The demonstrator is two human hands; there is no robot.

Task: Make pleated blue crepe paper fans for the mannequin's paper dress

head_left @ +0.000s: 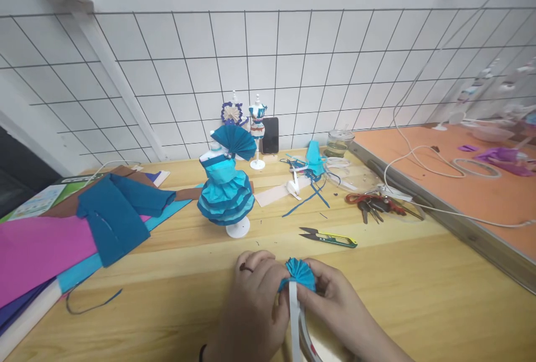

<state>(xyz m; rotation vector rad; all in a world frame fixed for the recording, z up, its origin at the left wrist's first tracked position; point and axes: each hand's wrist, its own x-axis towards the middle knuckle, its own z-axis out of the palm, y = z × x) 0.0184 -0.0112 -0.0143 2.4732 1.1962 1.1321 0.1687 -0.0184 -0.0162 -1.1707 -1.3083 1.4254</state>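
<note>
A small pleated blue paper fan [302, 274] is pinched between my two hands near the table's front edge. My left hand [259, 295], with a dark ring on one finger, grips the fan's left side. On the right side, my right hand [330, 295] holds it between thumb and fingers. A strip of white tape [293, 317] runs down from the fan, beside a tape roll [309, 339] partly hidden by my hands. Beyond them stands a mini dress form [226, 183] in a tiered blue paper dress with a dark teal fan at its neckline.
Yellow-handled thread snips [330, 237] lie just beyond my right hand. Coloured crepe paper sheets [50, 239] are piled at left. Farther back are a smaller dress form [257, 127], a phone [270, 136], paper scraps [314, 158], a glass jar [339, 143] and keys [372, 208].
</note>
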